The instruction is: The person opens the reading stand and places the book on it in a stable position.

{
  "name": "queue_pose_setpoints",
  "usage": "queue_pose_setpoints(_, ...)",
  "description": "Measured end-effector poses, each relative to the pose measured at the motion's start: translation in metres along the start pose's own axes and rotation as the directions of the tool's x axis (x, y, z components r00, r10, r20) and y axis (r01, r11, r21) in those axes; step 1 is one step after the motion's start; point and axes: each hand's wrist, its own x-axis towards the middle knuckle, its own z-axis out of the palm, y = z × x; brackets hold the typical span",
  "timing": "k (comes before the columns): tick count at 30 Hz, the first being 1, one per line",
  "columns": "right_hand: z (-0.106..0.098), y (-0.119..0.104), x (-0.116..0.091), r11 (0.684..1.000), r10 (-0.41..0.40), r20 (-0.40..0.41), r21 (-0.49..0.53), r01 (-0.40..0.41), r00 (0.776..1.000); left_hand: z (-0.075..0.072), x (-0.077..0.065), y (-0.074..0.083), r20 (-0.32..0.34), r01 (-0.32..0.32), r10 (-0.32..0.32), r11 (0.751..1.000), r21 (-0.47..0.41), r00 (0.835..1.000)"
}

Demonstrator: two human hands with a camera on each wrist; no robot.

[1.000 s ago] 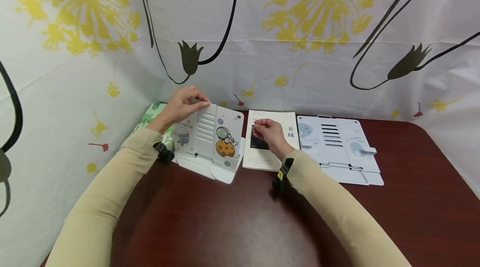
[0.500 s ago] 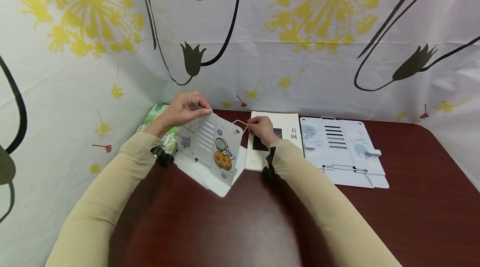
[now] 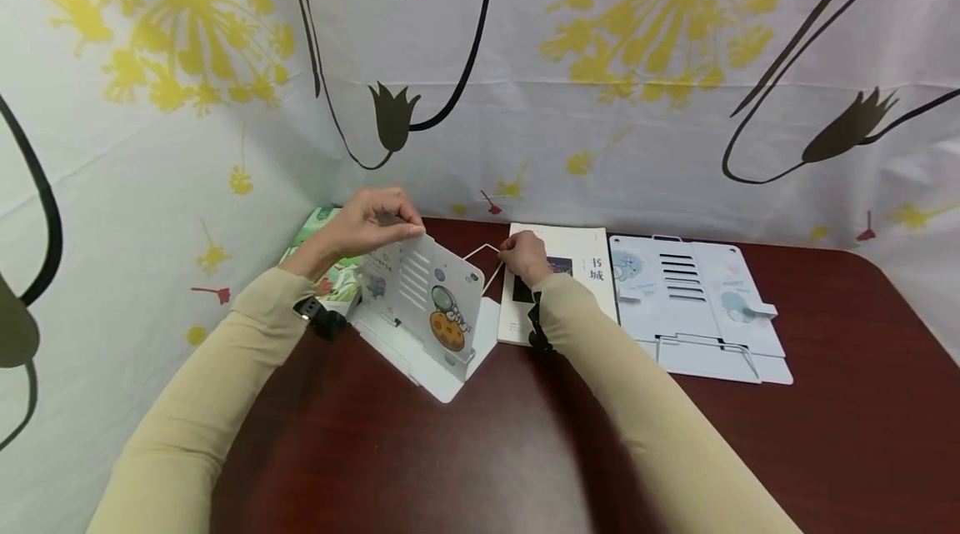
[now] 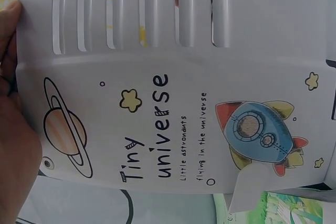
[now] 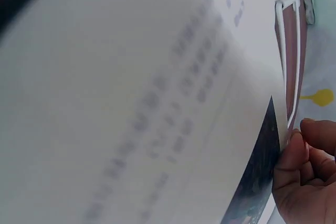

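Observation:
A white metal book stand [image 3: 408,284] with cartoon space pictures stands with its back panel raised from its base plate, left of the middle. My left hand [image 3: 369,222] pinches the panel's top edge between thumb and fingers. Slots, a rocket and the words "Tiny universe" fill the left wrist view. From behind the panel a thin white wire leg [image 5: 282,51] sticks out to the right. The thumb and fingertips of my right hand [image 3: 525,255] pinch this wire's end, over the left side of a cream book [image 3: 585,301].
Right of the book, a second white book stand [image 3: 720,321] lies flat with its wire leg and clips showing. A green printed pack [image 3: 339,292] is behind the left wrist. Patterned cloth [image 3: 480,134] hangs along the back and left of the dark wooden table [image 3: 420,467].
My right hand has moved left from over the book and now pinches the wire leg, which has swung out from behind. The stand has turned, its right front corner coming nearer.

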Motion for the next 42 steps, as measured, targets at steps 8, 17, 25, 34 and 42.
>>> queue_pose_setpoints(8,0.0,0.003,-0.003,0.977,-0.049,-0.036,-0.211,0.04,0.998,0.001,-0.005,0.005,0.044,-0.029,0.03,0.999,-0.014,0.999)
queue_pose_setpoints(17,-0.001,0.0,-0.007,0.924,-0.016,0.031,-0.382,0.026,0.999,-0.002,-0.007,0.009,0.081,-0.012,0.015,0.999,-0.041,0.997)
queue_pose_setpoints(25,-0.004,-0.001,-0.011,0.912,-0.09,0.049,-0.398,0.102,0.995,-0.004,-0.005,0.005,0.107,0.009,-0.005,0.999,-0.033,0.994)
queue_pose_setpoints(34,-0.018,0.004,-0.03,0.986,-0.163,0.022,-0.033,0.164,0.986,-0.002,0.002,0.008,0.144,0.077,-0.078,0.997,0.013,0.987)
queue_pose_setpoints(42,-0.027,0.012,-0.053,0.955,-0.067,0.037,0.293,0.054,0.997,0.002,0.007,0.009,0.17,0.081,-0.086,0.996,0.034,0.982)
